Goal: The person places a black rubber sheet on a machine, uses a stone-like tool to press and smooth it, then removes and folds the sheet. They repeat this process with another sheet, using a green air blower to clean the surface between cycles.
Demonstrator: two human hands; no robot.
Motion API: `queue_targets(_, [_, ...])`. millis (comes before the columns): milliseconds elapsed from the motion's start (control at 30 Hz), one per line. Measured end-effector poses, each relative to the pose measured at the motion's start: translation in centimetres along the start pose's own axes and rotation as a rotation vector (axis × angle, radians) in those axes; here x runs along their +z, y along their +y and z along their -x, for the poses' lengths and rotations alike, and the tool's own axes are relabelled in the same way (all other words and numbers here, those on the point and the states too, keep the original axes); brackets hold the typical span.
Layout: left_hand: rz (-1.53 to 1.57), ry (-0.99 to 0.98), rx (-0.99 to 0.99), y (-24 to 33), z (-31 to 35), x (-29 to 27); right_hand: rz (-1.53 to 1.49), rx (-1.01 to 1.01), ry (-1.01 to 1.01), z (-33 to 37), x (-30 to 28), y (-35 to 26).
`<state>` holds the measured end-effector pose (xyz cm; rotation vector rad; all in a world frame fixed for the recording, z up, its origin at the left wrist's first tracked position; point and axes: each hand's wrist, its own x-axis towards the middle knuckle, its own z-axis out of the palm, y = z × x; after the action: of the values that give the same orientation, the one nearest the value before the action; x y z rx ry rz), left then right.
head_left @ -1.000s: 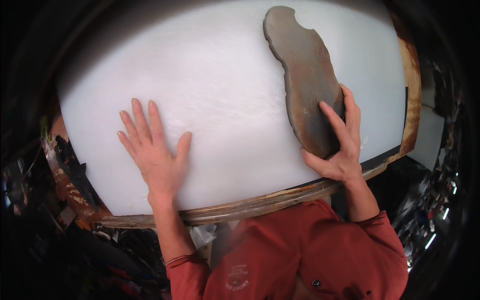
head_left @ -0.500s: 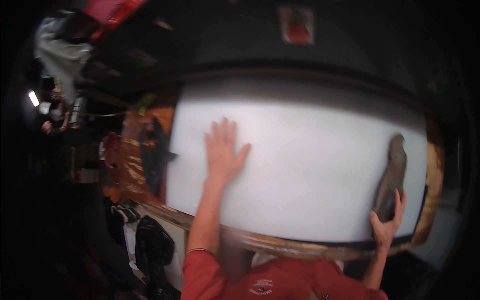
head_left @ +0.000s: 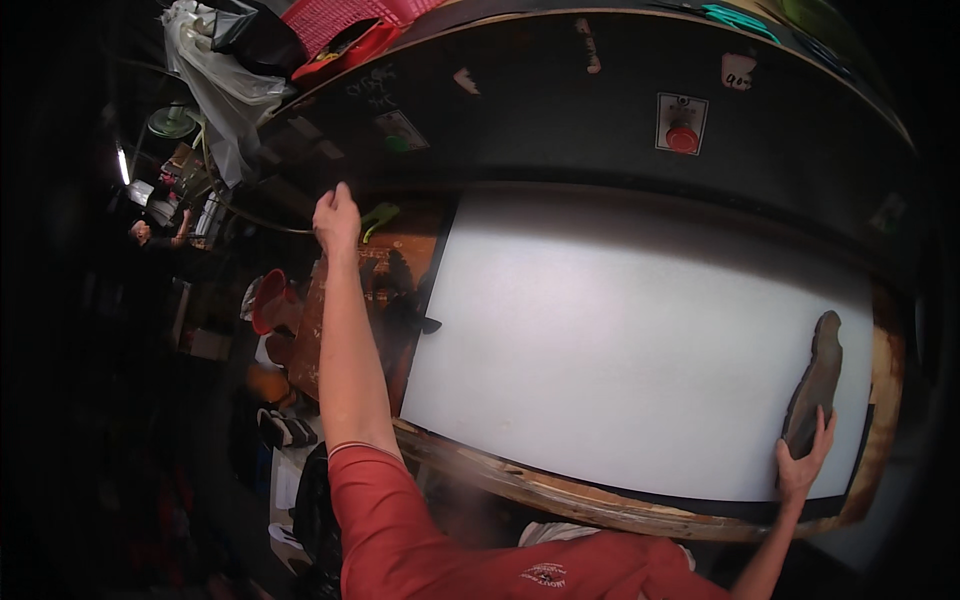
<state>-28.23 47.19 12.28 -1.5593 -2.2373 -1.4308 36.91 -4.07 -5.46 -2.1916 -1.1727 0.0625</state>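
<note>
A white sheet (head_left: 620, 350) lies flat on the table. At its right end rests a long, flat, dark grey-brown piece (head_left: 818, 372), narrower at its far tip and uneven along its edges; its kind is unclear. My right hand (head_left: 800, 465) grips the near end, thumb on the left side and fingers on the right. My left hand (head_left: 338, 222) is stretched far out to the left, past the sheet, in front of the dark upright panel (head_left: 540, 120). Its fingers are bunched together, and whatever they hold, if anything, is hidden.
On the panel are a red push button (head_left: 682, 138) and a green button (head_left: 398, 143). A yellow-green tool (head_left: 380, 220) lies beside my left hand. Teal-handled scissors (head_left: 740, 20) and a pink basket (head_left: 355, 18) sit above. A person (head_left: 142, 232) is at the far left.
My left hand has left the white sheet, where it lay spread, and moved left and away toward the panel, its fingers drawing together. My right hand stays on the dark piece. The view has shifted.
</note>
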Motion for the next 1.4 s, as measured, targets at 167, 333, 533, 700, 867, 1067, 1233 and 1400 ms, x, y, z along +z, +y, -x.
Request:
queue_targets(167, [0.144,-0.079,-0.614,-12.6,-2.4,0.7,0.025,0.006,-0.042,0.1,-0.4,0.6])
queue_targets(333, [0.537,-0.034,-0.823,-20.5,-5.1,3.6,0.058,0.007,-0.069,-0.1,-0.6,1.1])
queue_targets(533, [0.831,-0.051,-0.822,-22.8,-8.0,8.8,0.086,-0.027,-0.102,-0.3,-1.1,1.7])
queue_targets(700, [-0.149,-0.253,-0.386,-22.5,-10.1,14.0,0.15,0.057,-0.111,-0.1,-1.3,1.4])
queue_targets(867, [-0.656,-0.491,-0.029,-26.0,-13.3,17.3,0.193,0.063,-0.119,-0.2,-1.5,0.7])
queue_targets(1067, [-0.217,-0.376,-0.164,-27.6,-14.7,10.9,0.197,0.117,-0.111,-0.2,-1.3,-0.3])
queue_targets(1233, [0.674,0.06,-0.304,-22.3,-12.8,1.6,0.174,0.112,-0.11,-0.5,-1.1,-1.6])
queue_targets(1400, [1.193,-0.27,-0.492,-15.5,-2.4,-7.4,0.137,0.108,-0.082,-0.8,-0.9,-2.4])
